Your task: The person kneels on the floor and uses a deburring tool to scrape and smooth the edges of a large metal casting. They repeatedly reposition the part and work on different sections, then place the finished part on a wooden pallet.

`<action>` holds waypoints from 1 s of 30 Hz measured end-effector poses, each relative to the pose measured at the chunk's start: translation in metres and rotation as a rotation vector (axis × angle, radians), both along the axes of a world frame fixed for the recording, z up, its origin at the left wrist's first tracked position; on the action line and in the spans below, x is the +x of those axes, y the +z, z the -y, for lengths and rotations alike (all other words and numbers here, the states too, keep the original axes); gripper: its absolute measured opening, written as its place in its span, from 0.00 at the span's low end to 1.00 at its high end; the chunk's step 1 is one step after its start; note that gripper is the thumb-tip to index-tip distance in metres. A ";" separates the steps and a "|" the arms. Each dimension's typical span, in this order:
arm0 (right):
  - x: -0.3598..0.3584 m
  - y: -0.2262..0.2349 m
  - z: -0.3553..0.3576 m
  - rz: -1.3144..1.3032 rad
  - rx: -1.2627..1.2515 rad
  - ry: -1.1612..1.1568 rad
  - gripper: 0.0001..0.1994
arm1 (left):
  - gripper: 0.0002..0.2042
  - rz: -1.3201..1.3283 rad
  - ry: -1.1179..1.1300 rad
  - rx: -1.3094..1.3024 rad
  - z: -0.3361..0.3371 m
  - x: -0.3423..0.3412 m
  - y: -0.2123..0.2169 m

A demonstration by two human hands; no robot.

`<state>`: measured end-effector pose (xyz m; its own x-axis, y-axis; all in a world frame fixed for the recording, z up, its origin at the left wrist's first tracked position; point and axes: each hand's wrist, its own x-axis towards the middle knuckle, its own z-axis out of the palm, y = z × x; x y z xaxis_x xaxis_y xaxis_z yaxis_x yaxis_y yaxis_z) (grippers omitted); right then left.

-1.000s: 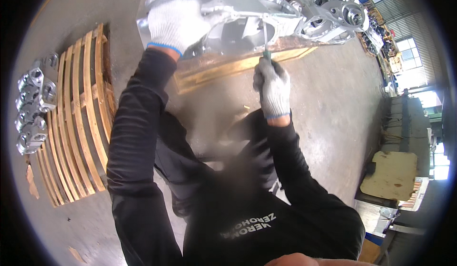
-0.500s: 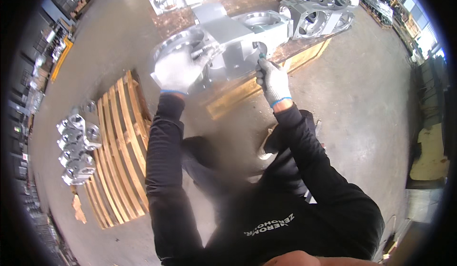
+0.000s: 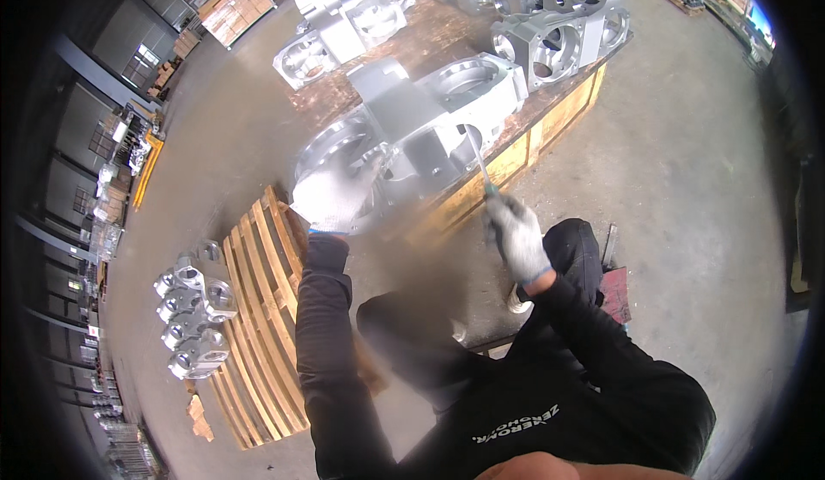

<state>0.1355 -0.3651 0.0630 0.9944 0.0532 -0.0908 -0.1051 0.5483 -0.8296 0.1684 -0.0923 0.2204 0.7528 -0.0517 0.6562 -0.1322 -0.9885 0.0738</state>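
Basically, right hand (image 3: 516,235) fingers clamped the thin tool (image 3: 478,160), tip inside the grey casting (image 3: 404,136); left hand (image 3: 331,196) fingers spread flat on its near rim.

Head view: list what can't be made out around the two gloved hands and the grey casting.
- Tool tip: hidden inside a round bore of the grey metal casting.
- Tool handle: covered by the right hand.
- Left hand: motion-blurred against the casting; its grip cannot be told.
- Small castings beside the empty wooden pallet: too small for detail.
- Shelving at the left rim: bent and dim.
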 end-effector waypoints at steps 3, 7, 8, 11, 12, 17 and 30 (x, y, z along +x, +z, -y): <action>-0.044 -0.008 0.001 -0.029 -0.306 0.057 0.14 | 0.21 0.065 -0.046 0.013 -0.002 0.002 0.000; -0.071 -0.008 -0.010 0.236 -0.808 0.194 0.20 | 0.19 -0.032 0.037 0.070 -0.007 0.000 -0.001; -0.073 -0.011 -0.011 0.265 -0.839 0.236 0.24 | 0.19 -0.156 0.135 0.084 -0.009 -0.002 -0.002; -0.070 -0.015 -0.019 0.371 -0.460 0.311 0.30 | 0.20 -0.175 0.134 0.047 -0.014 -0.001 -0.004; -0.065 -0.014 -0.021 0.372 -0.322 0.369 0.29 | 0.20 -0.189 0.127 0.018 -0.014 0.000 -0.006; -0.012 0.029 -0.037 -0.060 -0.182 0.581 0.25 | 0.25 -0.153 0.206 0.110 -0.008 0.004 -0.006; 0.023 0.049 -0.069 0.111 0.007 0.349 0.23 | 0.24 -0.136 0.103 -0.024 -0.012 0.009 -0.011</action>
